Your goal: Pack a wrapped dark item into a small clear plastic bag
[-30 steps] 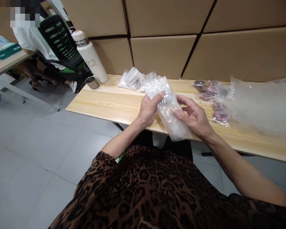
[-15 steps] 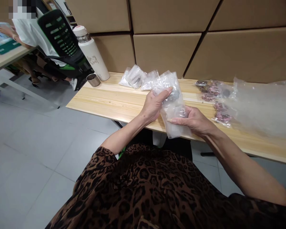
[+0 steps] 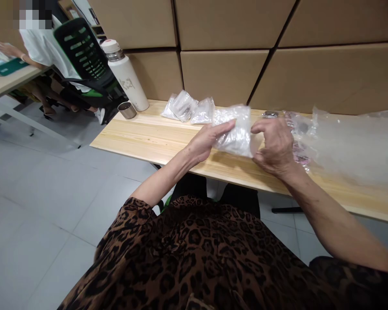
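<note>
Beside small packets, both hands grip a clear bag, contents blurred.

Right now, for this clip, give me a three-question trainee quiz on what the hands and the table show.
1. True or false: both the left hand and the right hand are on the clear plastic bag.
2. What stands next to the white bottle on the wooden table? A) a small metal cup B) a red mug C) a stapler
3. Fill in: behind the held bag, near the cardboard boxes, lies a small pile of clear ______.

Key: 1 true. 2 A, the small metal cup. 3 packets.
</note>
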The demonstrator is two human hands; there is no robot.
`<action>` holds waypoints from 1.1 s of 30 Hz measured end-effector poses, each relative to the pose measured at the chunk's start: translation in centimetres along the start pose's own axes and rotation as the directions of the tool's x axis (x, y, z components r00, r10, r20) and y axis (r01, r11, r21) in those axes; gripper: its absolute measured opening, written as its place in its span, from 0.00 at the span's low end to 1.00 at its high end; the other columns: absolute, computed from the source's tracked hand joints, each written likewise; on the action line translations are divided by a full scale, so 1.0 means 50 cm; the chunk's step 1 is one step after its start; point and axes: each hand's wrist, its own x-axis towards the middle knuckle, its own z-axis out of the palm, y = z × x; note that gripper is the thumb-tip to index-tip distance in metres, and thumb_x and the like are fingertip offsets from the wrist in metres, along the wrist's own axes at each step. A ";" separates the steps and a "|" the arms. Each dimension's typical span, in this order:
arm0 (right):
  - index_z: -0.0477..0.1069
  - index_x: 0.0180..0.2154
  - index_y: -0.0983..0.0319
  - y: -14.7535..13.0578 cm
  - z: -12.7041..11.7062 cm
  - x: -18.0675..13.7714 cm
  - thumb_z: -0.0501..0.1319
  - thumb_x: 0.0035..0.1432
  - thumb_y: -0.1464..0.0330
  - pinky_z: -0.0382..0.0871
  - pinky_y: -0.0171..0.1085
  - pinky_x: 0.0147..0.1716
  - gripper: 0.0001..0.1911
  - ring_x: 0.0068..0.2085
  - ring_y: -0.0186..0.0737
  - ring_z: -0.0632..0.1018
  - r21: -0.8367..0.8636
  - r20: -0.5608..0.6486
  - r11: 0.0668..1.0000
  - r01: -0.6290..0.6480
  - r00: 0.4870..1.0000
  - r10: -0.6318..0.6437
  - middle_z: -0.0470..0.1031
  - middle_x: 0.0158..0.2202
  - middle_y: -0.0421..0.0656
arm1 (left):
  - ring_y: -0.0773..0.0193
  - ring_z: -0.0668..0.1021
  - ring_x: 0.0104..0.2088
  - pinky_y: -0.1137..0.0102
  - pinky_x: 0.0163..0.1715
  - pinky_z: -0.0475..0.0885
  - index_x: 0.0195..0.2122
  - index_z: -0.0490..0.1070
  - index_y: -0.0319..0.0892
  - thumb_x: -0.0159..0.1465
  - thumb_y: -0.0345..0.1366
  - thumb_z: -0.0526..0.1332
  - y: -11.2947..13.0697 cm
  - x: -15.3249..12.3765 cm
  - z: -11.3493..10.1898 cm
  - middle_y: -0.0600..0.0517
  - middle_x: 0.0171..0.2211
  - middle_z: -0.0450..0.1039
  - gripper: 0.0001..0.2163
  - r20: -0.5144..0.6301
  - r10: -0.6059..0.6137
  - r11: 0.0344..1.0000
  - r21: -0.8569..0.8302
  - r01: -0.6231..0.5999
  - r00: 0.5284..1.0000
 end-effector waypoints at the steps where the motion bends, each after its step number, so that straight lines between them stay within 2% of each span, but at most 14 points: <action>1: 0.73 0.50 0.53 -0.002 0.003 -0.003 0.65 0.67 0.44 0.70 0.64 0.65 0.22 0.59 0.63 0.79 -0.032 -0.058 0.999 0.017 0.998 -0.019 0.82 0.57 0.56 | 0.45 0.87 0.58 0.48 0.68 0.76 0.45 0.88 0.43 0.60 0.31 0.81 0.000 -0.002 -0.003 0.46 0.41 0.88 0.12 0.028 -0.028 0.998 0.052 0.027 0.999; 4: 0.69 0.59 0.54 -0.004 0.012 -0.014 0.68 0.63 0.40 0.63 0.65 0.73 0.34 0.69 0.65 0.74 -0.110 -0.152 0.987 0.115 0.980 -0.131 0.73 0.69 0.61 | 0.49 0.88 0.52 0.52 0.65 0.78 0.41 0.87 0.40 0.62 0.33 0.80 -0.001 -0.003 -0.013 0.43 0.41 0.88 0.08 0.105 -0.187 0.963 0.218 0.161 0.977; 7: 0.65 0.65 0.53 0.009 0.031 -0.019 0.67 0.64 0.39 0.59 0.67 0.75 0.39 0.73 0.67 0.69 -0.164 -0.142 0.958 0.237 0.955 -0.261 0.69 0.72 0.59 | 0.50 0.88 0.45 0.52 0.59 0.81 0.44 0.87 0.40 0.65 0.39 0.79 -0.002 -0.002 -0.023 0.41 0.42 0.88 0.10 0.142 -0.350 0.899 0.330 0.289 0.926; 10: 0.54 0.74 0.49 0.033 0.068 -0.011 0.62 0.69 0.43 0.62 0.70 0.72 0.40 0.73 0.66 0.69 -0.200 -0.283 0.890 0.410 0.846 -0.453 0.62 0.76 0.54 | 0.50 0.88 0.46 0.51 0.59 0.81 0.49 0.85 0.39 0.64 0.43 0.81 -0.001 -0.005 -0.026 0.41 0.43 0.88 0.17 0.163 -0.426 0.844 0.427 0.326 0.890; 12: 0.46 0.79 0.49 0.047 0.092 -0.006 0.58 0.72 0.46 0.65 0.70 0.69 0.42 0.73 0.65 0.68 -0.253 -0.356 0.858 0.447 0.781 -0.512 0.58 0.77 0.54 | 0.52 0.88 0.47 0.51 0.62 0.79 0.50 0.84 0.38 0.62 0.43 0.82 0.000 -0.008 -0.022 0.43 0.44 0.88 0.20 0.201 -0.418 0.837 0.463 0.291 0.886; 13: 0.44 0.80 0.49 0.052 0.100 -0.004 0.56 0.73 0.48 0.65 0.70 0.69 0.43 0.74 0.66 0.67 -0.276 -0.350 0.862 0.426 0.790 -0.503 0.57 0.78 0.54 | 0.54 0.88 0.47 0.51 0.63 0.78 0.51 0.84 0.38 0.61 0.42 0.82 0.000 -0.009 -0.020 0.43 0.44 0.88 0.21 0.223 -0.389 0.851 0.460 0.255 0.894; 17: 0.43 0.82 0.53 0.062 0.092 -0.018 0.57 0.70 0.53 0.64 0.75 0.70 0.47 0.77 0.71 0.63 -0.242 -0.212 0.929 0.280 0.919 -0.332 0.54 0.79 0.60 | 0.56 0.87 0.47 0.53 0.65 0.75 0.48 0.82 0.37 0.56 0.38 0.85 -0.002 -0.009 -0.013 0.45 0.44 0.87 0.22 0.211 -0.198 0.912 0.399 0.100 0.957; 19: 0.48 0.81 0.53 0.067 0.072 -0.031 0.60 0.66 0.54 0.65 0.75 0.69 0.48 0.77 0.71 0.64 -0.118 -0.144 0.975 0.188 0.968 -0.205 0.57 0.78 0.60 | 0.56 0.86 0.47 0.53 0.64 0.76 0.48 0.80 0.38 0.53 0.37 0.86 -0.004 -0.006 -0.017 0.46 0.43 0.86 0.25 0.133 -0.098 0.923 0.381 0.040 0.986; 21: 0.55 0.78 0.50 0.068 0.054 -0.040 0.63 0.63 0.54 0.71 0.73 0.67 0.45 0.74 0.67 0.70 0.115 -0.070 0.993 -0.005 0.997 0.014 0.64 0.75 0.59 | 0.57 0.85 0.46 0.52 0.64 0.76 0.50 0.75 0.40 0.50 0.34 0.87 -0.007 -0.003 -0.022 0.48 0.43 0.84 0.30 0.041 0.008 0.934 0.357 -0.022 0.999; 23: 0.63 0.71 0.47 0.058 0.043 -0.039 0.67 0.60 0.51 0.79 0.68 0.61 0.39 0.68 0.63 0.78 0.408 0.064 0.866 -0.288 0.956 0.287 0.73 0.69 0.55 | 0.59 0.84 0.45 0.52 0.64 0.76 0.51 0.69 0.43 0.48 0.30 0.86 -0.014 0.000 -0.027 0.50 0.42 0.83 0.34 -0.014 0.080 0.937 0.343 -0.071 0.997; 24: 0.67 0.67 0.46 0.048 0.041 -0.035 0.69 0.59 0.49 0.82 0.65 0.58 0.37 0.64 0.61 0.81 0.530 0.165 0.738 -0.419 0.904 0.395 0.76 0.66 0.53 | 0.60 0.84 0.44 0.52 0.63 0.76 0.51 0.66 0.44 0.48 0.29 0.86 -0.019 0.001 -0.029 0.50 0.43 0.82 0.36 -0.011 0.097 0.933 0.348 -0.087 0.995; 26: 0.74 0.58 0.47 0.018 0.043 -0.022 0.74 0.56 0.45 0.85 0.58 0.52 0.32 0.58 0.59 0.85 0.675 0.357 0.457 -0.578 0.799 0.483 0.82 0.59 0.50 | 0.58 0.84 0.44 0.52 0.62 0.77 0.52 0.65 0.46 0.47 0.31 0.87 -0.030 0.005 -0.030 0.49 0.44 0.81 0.38 0.040 0.103 0.917 0.383 -0.110 0.994; 29: 0.79 0.42 0.53 -0.027 0.055 0.009 0.82 0.47 0.47 0.87 0.50 0.46 0.27 0.49 0.55 0.87 0.762 0.464 0.220 -0.609 0.751 0.470 0.86 0.46 0.48 | 0.50 0.84 0.49 0.51 0.59 0.77 0.51 0.67 0.48 0.44 0.34 0.88 -0.037 0.012 -0.031 0.47 0.45 0.80 0.39 0.066 0.107 0.891 0.437 -0.125 0.992; 33: 0.80 0.36 0.56 -0.038 0.085 0.067 0.88 0.37 0.51 0.84 0.42 0.38 0.29 0.36 0.44 0.84 0.844 0.366 0.185 -0.504 0.792 0.488 0.83 0.35 0.43 | 0.55 0.83 0.47 0.54 0.59 0.76 0.51 0.69 0.47 0.51 0.38 0.85 -0.002 0.024 -0.038 0.48 0.45 0.77 0.32 0.012 0.207 0.914 0.355 -0.197 0.978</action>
